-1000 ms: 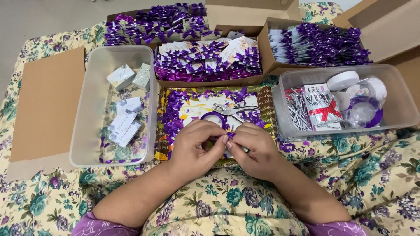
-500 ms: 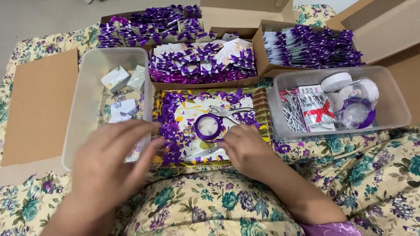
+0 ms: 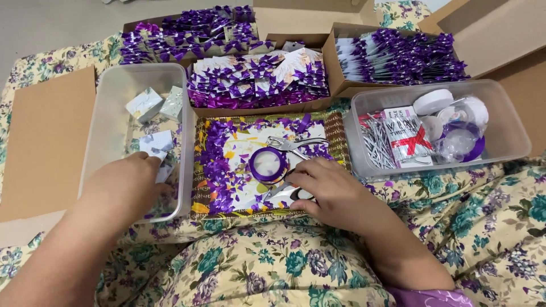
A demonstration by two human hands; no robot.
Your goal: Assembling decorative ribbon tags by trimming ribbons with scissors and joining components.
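1. Two hands: left hand (image 3: pixel 126 183) reaches into the clear bin (image 3: pixel 108 91); its fingers, curled over small white cards (image 3: pixel 156 142), hide any grip.
2. Right hand (image 3: pixel 330 190) rests loosely open on the metal punch (image 3: pixel 290 145), purple ribbon roll (image 3: pixel 267 165) just beside its fingers.

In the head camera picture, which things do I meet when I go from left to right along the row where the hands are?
Flat cardboard sheet → left clear plastic bin with left hand in it → tray of purple scraps → purple ribbon roll → right hand → right clear plastic bin.
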